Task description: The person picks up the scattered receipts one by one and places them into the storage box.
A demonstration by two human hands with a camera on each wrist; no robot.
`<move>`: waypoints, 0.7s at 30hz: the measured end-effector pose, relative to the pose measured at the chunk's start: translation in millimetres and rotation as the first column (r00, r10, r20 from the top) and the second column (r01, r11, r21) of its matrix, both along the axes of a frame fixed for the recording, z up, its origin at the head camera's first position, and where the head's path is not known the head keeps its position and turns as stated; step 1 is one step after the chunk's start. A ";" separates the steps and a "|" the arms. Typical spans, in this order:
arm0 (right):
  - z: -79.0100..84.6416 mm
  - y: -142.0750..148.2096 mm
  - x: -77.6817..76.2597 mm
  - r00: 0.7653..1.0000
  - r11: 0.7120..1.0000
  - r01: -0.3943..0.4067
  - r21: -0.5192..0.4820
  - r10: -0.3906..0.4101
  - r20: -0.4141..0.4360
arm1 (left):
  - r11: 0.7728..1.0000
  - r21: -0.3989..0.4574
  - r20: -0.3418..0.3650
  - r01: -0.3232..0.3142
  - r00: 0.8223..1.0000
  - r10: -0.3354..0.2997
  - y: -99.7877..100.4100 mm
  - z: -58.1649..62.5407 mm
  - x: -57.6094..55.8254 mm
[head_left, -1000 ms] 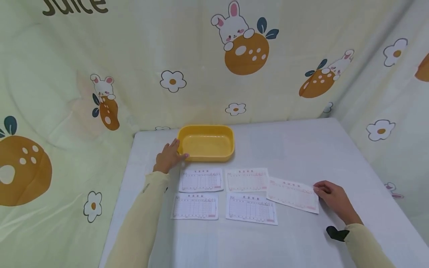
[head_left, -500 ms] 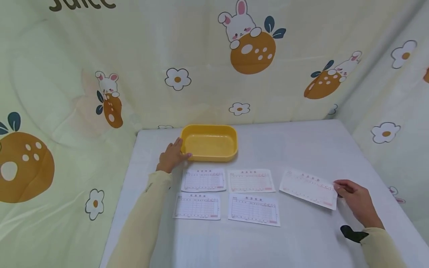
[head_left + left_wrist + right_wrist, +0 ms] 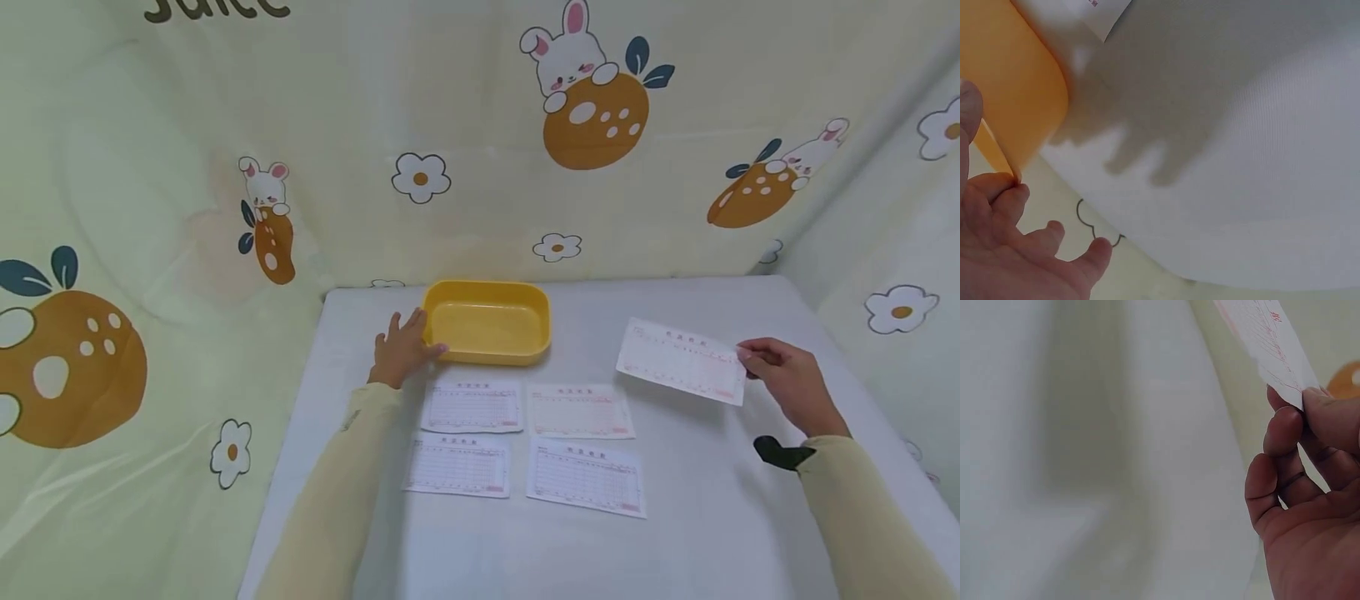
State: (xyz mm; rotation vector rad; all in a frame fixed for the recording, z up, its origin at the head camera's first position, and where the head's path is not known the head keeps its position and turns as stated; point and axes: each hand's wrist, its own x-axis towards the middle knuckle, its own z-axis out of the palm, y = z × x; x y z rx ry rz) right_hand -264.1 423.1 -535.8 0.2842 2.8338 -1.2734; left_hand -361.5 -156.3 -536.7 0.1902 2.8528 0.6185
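Note:
My right hand (image 3: 793, 383) pinches a white printed form slip (image 3: 678, 360) by its right end and holds it tilted above the table's right side. In the right wrist view, the slip (image 3: 1279, 347) lies between thumb and fingertips. My left hand (image 3: 403, 350) holds the near left corner of a yellow tray (image 3: 487, 360), thumb at its front wall. The left wrist view has the index finger against the tray (image 3: 1022, 87) and the other fingers spread. Several more slips lie in two rows before the tray, among them a red-lined slip (image 3: 581, 411) and a purplish slip (image 3: 472, 407).
The front row has a left slip (image 3: 457, 467) and a slightly turned right slip (image 3: 587, 477). A white cloth covers the table (image 3: 555, 554). Behind it and at both sides hangs a printed curtain (image 3: 480, 200).
My right hand has drawn its slip rightward from beside the others, then lifted it up and toward the back. The left hand stays at the tray; the camera view has shifted slightly.

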 end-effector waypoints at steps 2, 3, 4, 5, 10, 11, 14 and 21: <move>8.1 -14.2 -21.4 0.999 0.999 -0.040 -0.009 0.040 -0.002 | 1.000 0.001 -0.002 -0.003 1.000 0.003 0.3 0.4 -0.4; 11.7 -22.9 -32.3 0.998 0.998 -0.057 -0.015 0.057 -0.005 | 1.000 -0.003 -0.004 -0.003 1.000 0.003 0.4 0.6 -0.5; 15.3 -32.6 -43.2 0.997 0.997 -0.074 -0.024 0.074 -0.005 | 1.000 -0.006 -0.006 -0.004 1.000 0.004 0.4 0.7 -0.5; 18.8 -43.0 -54.3 0.996 0.995 -0.089 -0.039 0.089 -0.003 | 1.000 -0.012 -0.010 -0.004 1.000 0.004 0.3 0.5 -0.7; 30.9 -99.2 -99.8 0.986 0.983 -0.162 -0.080 0.159 -0.045 | 0.998 -0.058 -0.020 0.002 1.000 -0.003 3.0 -2.0 0.2; 31.8 -111.1 -107.7 0.984 0.981 -0.173 -0.091 0.168 -0.056 | 0.998 -0.069 -0.025 0.003 1.000 -0.004 3.7 -2.0 0.0; 28.9 -145.9 -130.3 0.979 0.973 -0.200 -0.116 0.193 -0.072 | 0.996 -0.091 -0.037 -0.001 0.999 -0.003 6.1 0.5 -1.1; 14.4 -230.0 -169.0 0.965 0.948 -0.261 -0.182 0.253 -0.067 | 0.990 -0.143 -0.027 -0.015 1.000 0.011 1.1 3.8 -2.9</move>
